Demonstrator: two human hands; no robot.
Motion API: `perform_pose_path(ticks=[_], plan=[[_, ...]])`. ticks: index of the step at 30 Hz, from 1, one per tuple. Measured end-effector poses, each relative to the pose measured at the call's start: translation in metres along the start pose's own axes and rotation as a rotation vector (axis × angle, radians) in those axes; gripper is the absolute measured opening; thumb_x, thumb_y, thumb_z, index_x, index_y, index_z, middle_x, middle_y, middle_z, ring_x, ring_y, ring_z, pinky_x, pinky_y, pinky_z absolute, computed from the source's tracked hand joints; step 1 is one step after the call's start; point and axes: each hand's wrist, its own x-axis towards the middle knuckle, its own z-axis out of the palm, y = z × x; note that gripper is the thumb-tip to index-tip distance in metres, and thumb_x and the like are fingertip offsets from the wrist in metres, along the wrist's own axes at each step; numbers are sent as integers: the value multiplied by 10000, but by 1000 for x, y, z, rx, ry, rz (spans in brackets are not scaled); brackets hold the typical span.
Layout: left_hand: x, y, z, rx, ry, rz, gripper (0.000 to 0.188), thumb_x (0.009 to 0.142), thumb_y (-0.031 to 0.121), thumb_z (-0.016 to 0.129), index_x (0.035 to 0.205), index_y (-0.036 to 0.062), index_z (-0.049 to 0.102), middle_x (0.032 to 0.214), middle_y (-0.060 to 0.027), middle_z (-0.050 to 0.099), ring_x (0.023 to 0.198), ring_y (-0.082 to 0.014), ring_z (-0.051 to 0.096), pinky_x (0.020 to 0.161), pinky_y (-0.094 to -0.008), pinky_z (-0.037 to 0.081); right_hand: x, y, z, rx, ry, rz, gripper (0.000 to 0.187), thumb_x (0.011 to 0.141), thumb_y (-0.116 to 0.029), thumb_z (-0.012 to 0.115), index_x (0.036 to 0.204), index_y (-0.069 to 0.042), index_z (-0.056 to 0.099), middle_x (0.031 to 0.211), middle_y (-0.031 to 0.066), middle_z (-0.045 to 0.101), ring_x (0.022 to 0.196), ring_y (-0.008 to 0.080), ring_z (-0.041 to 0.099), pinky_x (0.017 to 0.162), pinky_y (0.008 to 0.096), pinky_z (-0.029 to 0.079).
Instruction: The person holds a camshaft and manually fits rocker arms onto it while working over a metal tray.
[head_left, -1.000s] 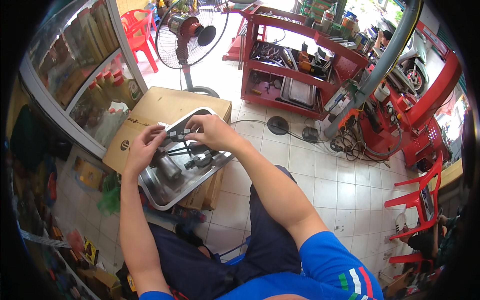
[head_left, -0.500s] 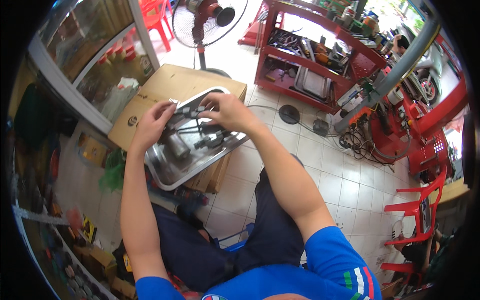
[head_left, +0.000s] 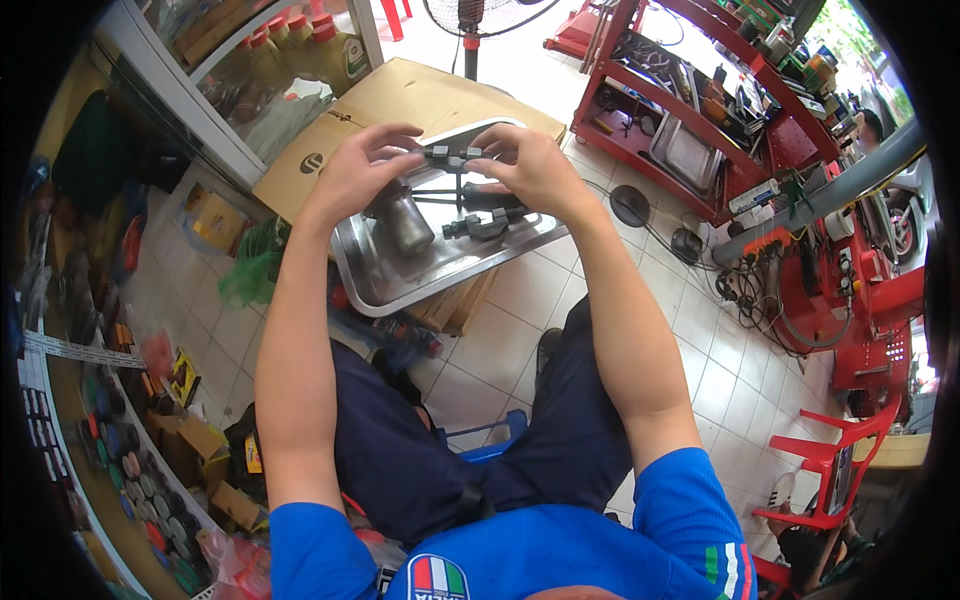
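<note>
My left hand (head_left: 362, 172) and my right hand (head_left: 532, 172) pinch the two ends of a dark metal bar with square blocks (head_left: 450, 155), held nearly level above the tray. Some thin dark rods show below the bar; whether they join it I cannot tell. The shallow metal tray (head_left: 452, 281) sits tilted on a cardboard box. A dull metal cylinder (head_left: 405, 225) lies in its left part. To the right, under my right hand, lies a dark clamp-like metal piece (head_left: 487, 225).
The cardboard box (head_left: 395, 90) stands before me beside a glass cabinet (head_left: 225, 130). A fan (head_left: 472, 42) is behind it. A red tool trolley (head_left: 640, 150) stands at the far right, with cables (head_left: 740, 290) on the floor. Red chairs (head_left: 835, 470) are at the right.
My view has shifted, so the tray appears higher and further right. The bar between my hands now lies more level, and more of the cylinder and clamp-like piece shows.
</note>
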Motion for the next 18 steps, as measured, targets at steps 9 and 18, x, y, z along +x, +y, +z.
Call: perform_pose_path(ticks=[9, 18], plan=[[1, -1, 0, -18, -37, -44, 383, 960, 247, 708, 1267, 23, 668, 1174, -119, 721, 1093, -193, 679, 895, -294, 524, -4, -14, -4, 6, -14, 0, 275, 888, -92, 755, 1106, 64, 691, 1035, 133, 701, 931, 203, 692, 709, 302, 635], [4, -3, 2, -50, -6, -80, 398, 931, 201, 756, 1285, 41, 667, 1160, -105, 710, 1136, -184, 655, 939, -306, 522, -5, -16, -4, -16, -10, 12, 259, 887, -87, 753, 1096, 55, 698, 1034, 130, 693, 930, 196, 683, 701, 302, 635]])
